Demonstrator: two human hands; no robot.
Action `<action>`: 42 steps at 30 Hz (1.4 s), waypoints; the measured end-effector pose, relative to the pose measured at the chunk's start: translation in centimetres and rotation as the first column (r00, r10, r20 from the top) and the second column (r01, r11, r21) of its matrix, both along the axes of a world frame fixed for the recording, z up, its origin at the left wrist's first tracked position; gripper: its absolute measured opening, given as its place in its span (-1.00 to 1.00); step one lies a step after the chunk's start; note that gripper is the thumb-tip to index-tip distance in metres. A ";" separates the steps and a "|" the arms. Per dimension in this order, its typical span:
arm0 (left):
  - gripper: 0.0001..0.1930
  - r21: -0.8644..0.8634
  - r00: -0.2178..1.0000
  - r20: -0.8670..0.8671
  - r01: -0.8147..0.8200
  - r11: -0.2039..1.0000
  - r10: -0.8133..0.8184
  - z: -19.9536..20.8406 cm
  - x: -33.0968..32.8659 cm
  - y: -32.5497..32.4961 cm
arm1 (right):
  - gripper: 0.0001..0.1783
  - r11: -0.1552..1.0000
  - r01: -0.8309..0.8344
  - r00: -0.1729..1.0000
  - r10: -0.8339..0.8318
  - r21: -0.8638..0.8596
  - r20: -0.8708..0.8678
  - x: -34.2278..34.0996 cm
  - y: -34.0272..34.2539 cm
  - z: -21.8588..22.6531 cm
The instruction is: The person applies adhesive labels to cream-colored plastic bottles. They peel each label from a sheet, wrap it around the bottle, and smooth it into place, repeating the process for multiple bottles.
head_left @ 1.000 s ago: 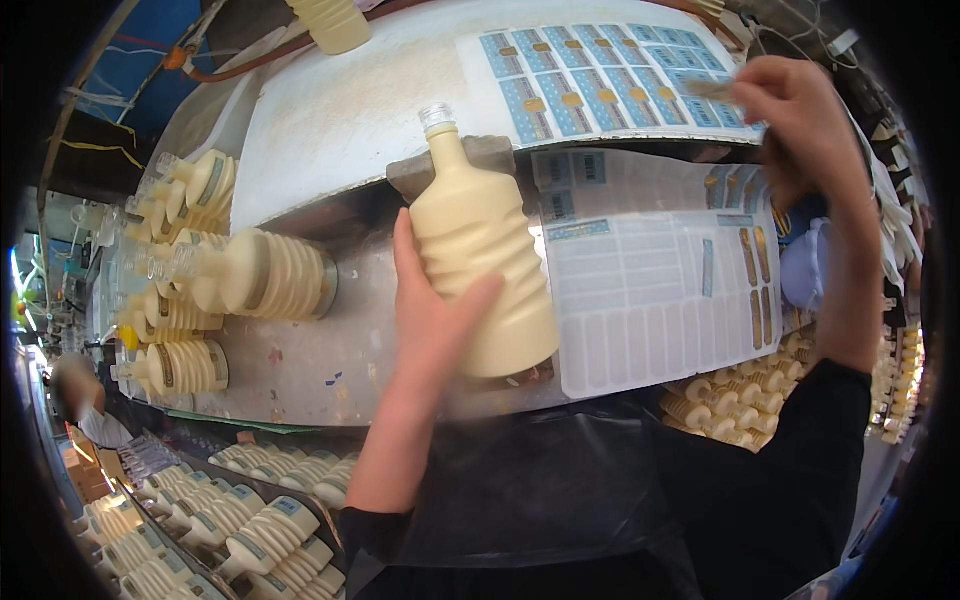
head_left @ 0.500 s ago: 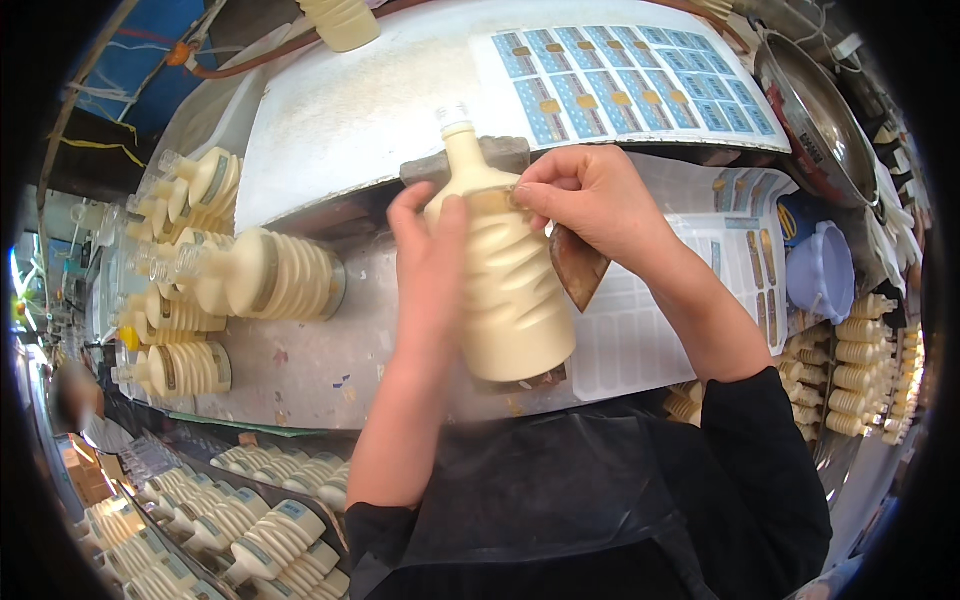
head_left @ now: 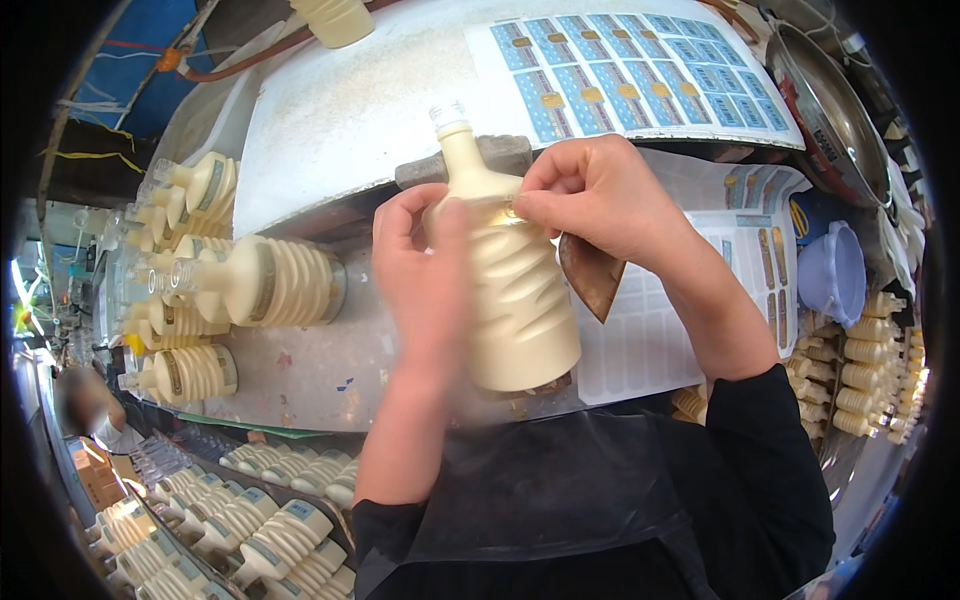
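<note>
In the head view, the cream ribbed bottle [head_left: 510,290] stands at the centre of the picture, its long axis running from the base at about six o'clock up to the clear-capped neck at twelve o'clock, tilted slightly with the neck leaning toward eleven. The left hand [head_left: 420,270] lies at nine o'clock of the bottle and wraps its ribbed body, fingers curled partly closed around the left flank with the thumb across the front, so it carries the bottle's weight. The right hand [head_left: 590,195] comes in from three o'clock and sits at the bottle's shoulder, closed to a pinch: thumb and forefinger press a small gold label [head_left: 505,212] against the shoulder just below the neck. Both hands touch the bottle; the right is the one nearer the label. A brown backing scrap [head_left: 590,275] hangs under the right palm, at four o'clock of the label. Behind the bottle, toward twelve and one o'clock, a sheet of blue stickers [head_left: 640,70] lies on the pale work table [head_left: 330,130]. At nine o'clock, well apart, a row of filled bottles [head_left: 220,290] lies on its side. A lilac plastic cup [head_left: 835,275] sits at three o'clock near a metal bowl [head_left: 830,110].
</note>
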State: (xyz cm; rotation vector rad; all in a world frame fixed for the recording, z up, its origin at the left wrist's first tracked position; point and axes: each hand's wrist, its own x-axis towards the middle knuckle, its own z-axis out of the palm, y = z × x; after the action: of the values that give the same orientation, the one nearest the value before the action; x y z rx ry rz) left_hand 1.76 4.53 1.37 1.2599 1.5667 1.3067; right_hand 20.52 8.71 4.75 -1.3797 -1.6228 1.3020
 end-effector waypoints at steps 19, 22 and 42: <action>-0.62 -0.038 0.894 0.429 0.160 0.986 -0.128 -1.2 -0.4 -0.2 | -0.71 0.989 0.042 0.981 -0.067 -0.139 -0.182 1.7 1.2 -3.7; -0.64 -0.018 0.898 0.404 0.201 0.979 -0.177 -0.9 -0.4 -0.2 | -0.73 0.990 0.053 0.943 -0.091 -0.128 -0.319 1.1 -0.2 -4.3; -0.50 -0.028 0.910 0.360 0.233 0.972 -0.208 -1.1 -0.2 0.1 | -0.43 0.997 0.070 0.990 -0.074 0.039 0.123 -1.8 -1.7 -1.5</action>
State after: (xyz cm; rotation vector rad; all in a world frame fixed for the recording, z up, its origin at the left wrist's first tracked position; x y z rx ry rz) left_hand 1.54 4.62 0.24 1.0527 1.1686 1.2402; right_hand 18.74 7.06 3.27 -1.5105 -1.6532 1.1610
